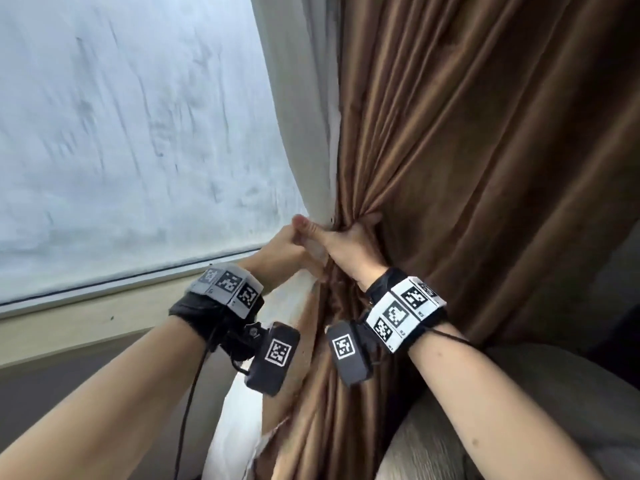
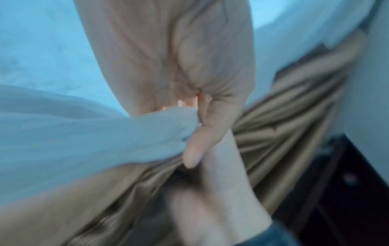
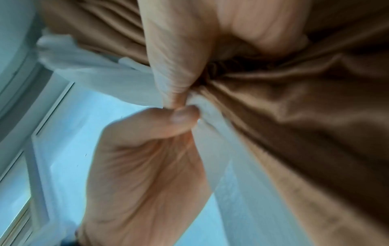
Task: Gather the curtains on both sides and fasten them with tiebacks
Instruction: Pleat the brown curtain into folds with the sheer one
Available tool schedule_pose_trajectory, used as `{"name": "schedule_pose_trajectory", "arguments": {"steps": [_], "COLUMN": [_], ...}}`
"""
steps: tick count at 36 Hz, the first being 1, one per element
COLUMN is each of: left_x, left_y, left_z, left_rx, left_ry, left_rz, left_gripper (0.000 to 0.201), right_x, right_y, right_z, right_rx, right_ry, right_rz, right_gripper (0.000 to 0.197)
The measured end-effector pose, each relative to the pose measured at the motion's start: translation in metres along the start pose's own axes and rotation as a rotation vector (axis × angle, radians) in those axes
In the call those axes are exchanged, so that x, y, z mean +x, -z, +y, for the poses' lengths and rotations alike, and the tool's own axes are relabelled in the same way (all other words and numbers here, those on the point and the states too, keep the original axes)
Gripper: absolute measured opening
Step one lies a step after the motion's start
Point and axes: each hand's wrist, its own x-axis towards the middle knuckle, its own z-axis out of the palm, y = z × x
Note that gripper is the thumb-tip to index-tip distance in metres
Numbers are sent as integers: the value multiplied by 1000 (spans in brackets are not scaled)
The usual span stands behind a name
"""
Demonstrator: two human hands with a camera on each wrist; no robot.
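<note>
A brown curtain (image 1: pixel 467 150) hangs on the right, with a white sheer curtain (image 1: pixel 304 133) along its left edge. Both are bunched at waist height. My right hand (image 1: pixel 353 237) grips the bunched brown folds (image 3: pixel 294 116), fingers wrapped round the far side. My left hand (image 1: pixel 287 242) sits right against it and holds the white sheer (image 2: pixel 84 141), with the thumb (image 3: pixel 183 116) pressing the fabric. The two hands touch. In the left wrist view my left hand (image 2: pixel 168 66) curls over the sheer beside the brown curtain (image 2: pixel 284 124). I cannot make out a tieback in any view.
A frosted window pane (image 1: pixel 121 133) fills the left, with a pale sill (image 1: pixel 86 317) below it. A light upholstered cushion (image 1: pixel 433 445) sits at the lower right, close under my right forearm. Dark furniture (image 2: pixel 347 191) stands behind the curtain.
</note>
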Motion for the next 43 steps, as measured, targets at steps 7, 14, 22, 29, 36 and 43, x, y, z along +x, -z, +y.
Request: {"name": "schedule_pose_trajectory", "arguments": {"steps": [7,14,22,29,36,43], "left_x": [18,63,116,140,143,139], "left_y": [-13,6,22,1,-6,6], "left_z": [2,22,53,21,16,6], "left_rx": [-331,71,236,-5,-197,-311], "left_ry": [-20,107,-7,43,139,181], "left_rz": [-306,-38,-266,-582,-423,-380], "left_gripper": [49,69,79,22,48,92], "right_x": [22,41,51,47,59,134], "right_y": [20,39,41,81,87,70], "right_z": [22,22,20,25,30,105], "right_rx": [112,29,102,202,205,-19], "right_ry": [-15,37,32,49,52,-75], "right_rz": [251,397,315,40,105,259], "right_gripper": [151,60,48,16,27,127]}}
